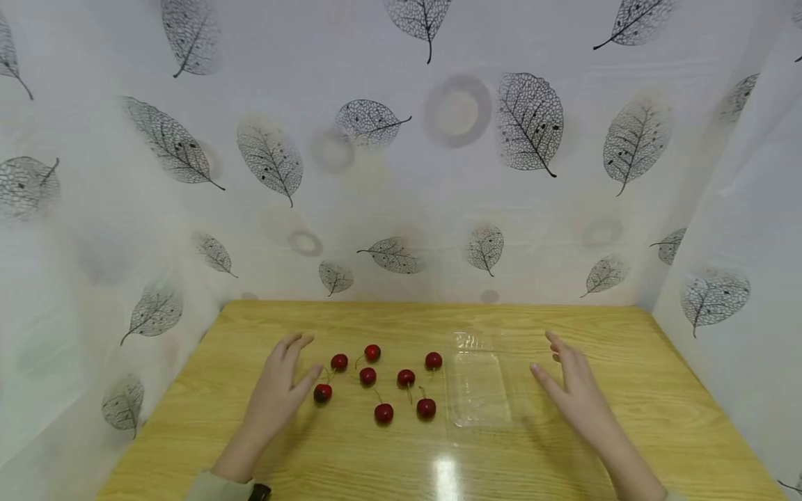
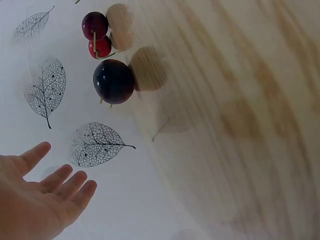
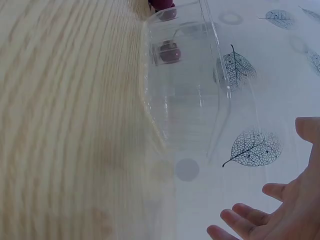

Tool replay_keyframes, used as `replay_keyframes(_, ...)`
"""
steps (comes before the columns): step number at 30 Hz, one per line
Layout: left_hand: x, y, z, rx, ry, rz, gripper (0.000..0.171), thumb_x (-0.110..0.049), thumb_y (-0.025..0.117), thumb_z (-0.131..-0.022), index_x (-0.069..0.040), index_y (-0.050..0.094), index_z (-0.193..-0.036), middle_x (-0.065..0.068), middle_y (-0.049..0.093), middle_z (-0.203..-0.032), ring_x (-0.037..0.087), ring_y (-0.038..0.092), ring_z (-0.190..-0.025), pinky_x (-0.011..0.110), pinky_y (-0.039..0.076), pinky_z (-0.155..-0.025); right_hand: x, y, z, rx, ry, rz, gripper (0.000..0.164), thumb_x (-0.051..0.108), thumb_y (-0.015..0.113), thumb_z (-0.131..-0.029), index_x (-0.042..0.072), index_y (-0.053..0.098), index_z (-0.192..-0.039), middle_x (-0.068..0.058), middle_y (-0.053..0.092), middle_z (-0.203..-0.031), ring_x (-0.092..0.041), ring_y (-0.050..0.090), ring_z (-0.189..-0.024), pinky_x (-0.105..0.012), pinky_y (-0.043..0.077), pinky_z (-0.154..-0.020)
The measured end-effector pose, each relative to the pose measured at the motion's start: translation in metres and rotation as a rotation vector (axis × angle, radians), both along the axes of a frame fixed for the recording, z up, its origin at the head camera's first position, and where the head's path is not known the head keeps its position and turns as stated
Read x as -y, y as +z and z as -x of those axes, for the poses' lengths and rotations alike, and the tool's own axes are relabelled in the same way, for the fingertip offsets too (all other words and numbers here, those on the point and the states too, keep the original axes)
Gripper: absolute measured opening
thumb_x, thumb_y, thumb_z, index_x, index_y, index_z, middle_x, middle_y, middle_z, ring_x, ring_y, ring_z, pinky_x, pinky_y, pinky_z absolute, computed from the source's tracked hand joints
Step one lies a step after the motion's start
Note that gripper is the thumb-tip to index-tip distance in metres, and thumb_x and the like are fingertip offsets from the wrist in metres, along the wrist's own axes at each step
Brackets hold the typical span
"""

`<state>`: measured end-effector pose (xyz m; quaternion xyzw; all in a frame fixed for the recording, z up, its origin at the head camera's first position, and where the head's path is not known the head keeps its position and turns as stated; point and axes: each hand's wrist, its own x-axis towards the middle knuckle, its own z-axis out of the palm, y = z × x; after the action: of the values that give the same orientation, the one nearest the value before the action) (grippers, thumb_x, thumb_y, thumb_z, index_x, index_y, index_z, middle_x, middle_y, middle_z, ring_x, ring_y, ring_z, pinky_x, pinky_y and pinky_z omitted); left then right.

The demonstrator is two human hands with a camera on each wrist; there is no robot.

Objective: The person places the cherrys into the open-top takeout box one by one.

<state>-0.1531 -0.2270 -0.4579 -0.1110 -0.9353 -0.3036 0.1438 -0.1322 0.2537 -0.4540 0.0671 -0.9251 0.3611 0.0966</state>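
Note:
Several dark red cherries with green stems lie scattered over the middle of the table, among them a front cherry (image 1: 384, 413) and a leftmost cherry (image 1: 322, 393). My left hand (image 1: 280, 390) hovers just left of them, fingers apart and holding nothing; its thumb tip is close to the leftmost cherry. In the left wrist view a dark cherry (image 2: 114, 81) sits beyond the fingers. To the right of the cherries is a clear plastic container (image 1: 481, 390), its walls also showing in the right wrist view. My right hand (image 1: 579, 393) is held to the container's right, fingers spread, nothing in it.
The wooden table (image 1: 351, 463) reaches back to a white leaf-print curtain (image 1: 401, 181), which also encloses both sides. A dark band (image 1: 260, 492) shows at the left wrist, by the sleeve.

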Motion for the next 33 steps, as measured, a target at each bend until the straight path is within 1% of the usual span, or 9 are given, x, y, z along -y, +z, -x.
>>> replay_keyframes(4, 0.002, -0.004, 0.002, 0.020, -0.006, -0.067, 0.054, -0.027, 0.063, -0.107, 0.000, 0.051, -0.151, 0.029, 0.045, -0.157, 0.052, 0.047, -0.141, 0.075, 0.044, -0.108, 0.002, -0.004, 0.001, 0.029, 0.028, 0.110, 0.064, 0.023, 0.054, -0.111, -0.006, 0.029, -0.162, -0.038, 0.045, -0.145, -0.057, 0.052, -0.129, -0.075, 0.049, -0.100)
replay_keyframes(10, 0.006, -0.009, 0.004, 0.087, -0.029, -0.217, 0.047, -0.021, 0.063, -0.107, 0.003, 0.054, -0.147, 0.028, 0.050, -0.152, 0.045, 0.056, -0.129, 0.065, 0.052, -0.104, 0.003, -0.010, 0.003, 0.092, 0.045, 0.208, 0.058, 0.023, 0.047, -0.113, -0.008, 0.031, -0.160, -0.040, 0.048, -0.143, -0.056, 0.054, -0.128, -0.071, 0.052, -0.095)
replay_keyframes(12, 0.008, -0.009, 0.004, 0.128, -0.030, -0.269, 0.046, -0.020, 0.063, -0.107, 0.004, 0.054, -0.146, 0.029, 0.050, -0.151, 0.047, 0.056, -0.130, 0.066, 0.052, -0.106, 0.003, -0.011, 0.003, 0.132, 0.048, 0.253, 0.058, 0.024, 0.043, -0.115, -0.008, 0.030, -0.161, -0.039, 0.047, -0.145, -0.055, 0.052, -0.131, -0.062, 0.056, -0.095)
replay_keyframes(15, 0.010, -0.009, 0.003, 0.184, -0.017, -0.324, 0.045, -0.019, 0.062, -0.108, 0.005, 0.055, -0.145, 0.030, 0.051, -0.149, 0.048, 0.058, -0.130, 0.062, 0.052, -0.107, 0.001, -0.015, 0.004, 0.186, 0.055, 0.319, 0.058, 0.026, 0.039, -0.116, -0.008, 0.027, -0.161, -0.039, 0.046, -0.147, -0.055, 0.051, -0.133, -0.042, 0.059, -0.091)
replay_keyframes(19, 0.013, -0.008, 0.003, 0.257, 0.017, -0.360, 0.043, -0.017, 0.065, -0.106, 0.004, 0.058, -0.143, 0.028, 0.058, -0.145, 0.043, 0.062, -0.128, 0.046, 0.055, -0.106, 0.001, -0.019, 0.005, 0.229, 0.052, 0.373, 0.057, 0.026, 0.036, -0.116, -0.007, 0.027, -0.162, -0.038, 0.048, -0.145, -0.044, 0.058, -0.126, -0.025, 0.057, -0.085)
replay_keyframes(23, 0.016, -0.009, 0.003, 0.326, 0.020, -0.382, 0.042, -0.015, 0.067, -0.104, 0.003, 0.059, -0.141, 0.025, 0.063, -0.142, 0.037, 0.066, -0.123, 0.032, 0.056, -0.100, 0.001, -0.020, 0.005, 0.278, 0.027, 0.420, 0.055, 0.028, 0.034, -0.117, -0.004, 0.029, -0.162, -0.033, 0.050, -0.144, -0.018, 0.060, -0.117, -0.025, 0.058, -0.086)
replay_keyframes(25, 0.018, -0.010, 0.003, 0.358, 0.010, -0.391, 0.042, -0.015, 0.067, -0.104, 0.004, 0.059, -0.141, 0.026, 0.062, -0.143, 0.035, 0.066, -0.122, 0.029, 0.057, -0.096, 0.002, -0.020, 0.006, 0.306, 0.020, 0.450, 0.055, 0.029, 0.033, -0.117, -0.003, 0.030, -0.162, -0.032, 0.050, -0.145, -0.011, 0.059, -0.113, -0.025, 0.058, -0.087)
replay_keyframes(29, 0.021, -0.012, 0.003, 0.427, 0.021, -0.422, 0.045, -0.016, 0.069, -0.103, 0.003, 0.057, -0.143, 0.025, 0.061, -0.144, 0.034, 0.065, -0.124, 0.027, 0.056, -0.093, 0.002, -0.020, 0.009, 0.378, 0.029, 0.546, 0.059, 0.033, 0.030, -0.117, -0.004, 0.027, -0.162, -0.031, 0.047, -0.146, -0.010, 0.056, -0.113, -0.025, 0.056, -0.088)
replay_keyframes(33, 0.023, -0.015, 0.003, 0.492, 0.059, -0.460, 0.049, -0.015, 0.071, -0.102, 0.001, 0.056, -0.145, 0.024, 0.059, -0.147, 0.037, 0.062, -0.130, 0.036, 0.055, -0.103, 0.000, -0.022, 0.011, 0.455, 0.037, 0.702, 0.061, 0.035, 0.030, -0.117, -0.003, 0.023, -0.163, -0.015, 0.051, -0.138, -0.008, 0.057, -0.110, -0.025, 0.055, -0.090)
